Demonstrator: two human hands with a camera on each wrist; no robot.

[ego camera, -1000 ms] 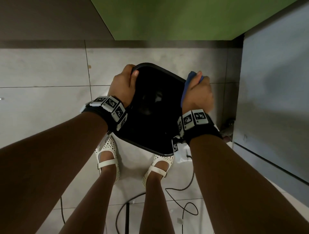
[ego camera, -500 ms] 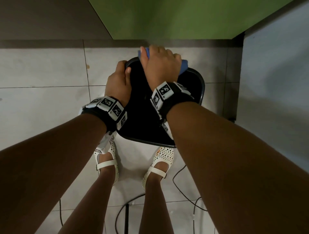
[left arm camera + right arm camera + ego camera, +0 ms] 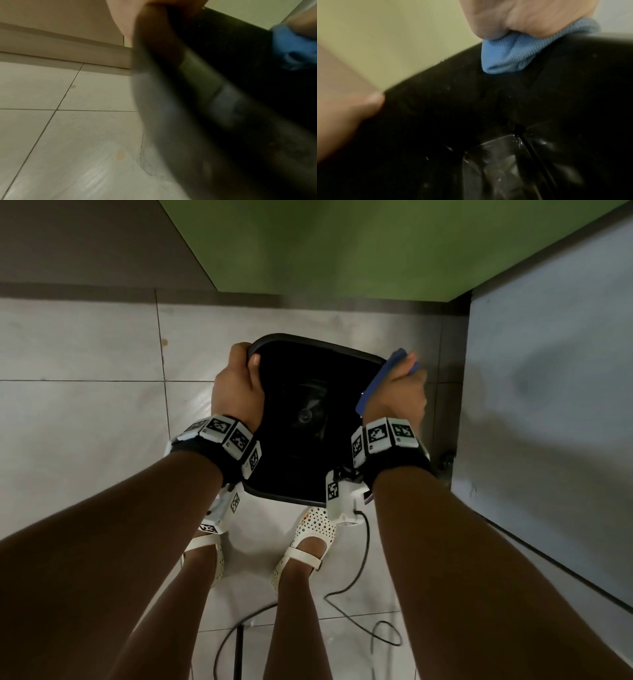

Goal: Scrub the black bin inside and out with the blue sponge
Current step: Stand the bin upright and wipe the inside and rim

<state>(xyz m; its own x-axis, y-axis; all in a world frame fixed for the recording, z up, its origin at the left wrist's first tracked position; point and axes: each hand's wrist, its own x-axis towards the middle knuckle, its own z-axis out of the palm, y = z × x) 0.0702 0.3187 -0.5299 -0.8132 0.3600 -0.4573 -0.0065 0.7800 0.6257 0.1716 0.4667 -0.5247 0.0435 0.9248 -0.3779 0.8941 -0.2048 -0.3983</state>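
The black bin (image 3: 308,364) stands on the tiled floor in front of my feet, its mouth facing up. My left hand (image 3: 239,385) grips its left rim, thumb hooked inside. My right hand (image 3: 399,392) grips the blue sponge (image 3: 378,381) and presses it over the bin's right rim. In the right wrist view the folded blue sponge (image 3: 510,54) lies against the bin's (image 3: 436,121) inner wall under my fingers (image 3: 522,17). The left wrist view shows the bin's (image 3: 223,94) outer wall, blurred, and the sponge (image 3: 291,47) at the far rim.
A green wall (image 3: 342,248) rises just behind the bin and a grey panel (image 3: 548,405) stands close on the right. Black cables (image 3: 356,577) trail on the floor by my white sandals (image 3: 308,542). Pale tiles (image 3: 85,405) stretch to the left.
My right hand with the sponge has moved from the bin's far rim round to its right rim. The left hand has kept its hold on the left rim.
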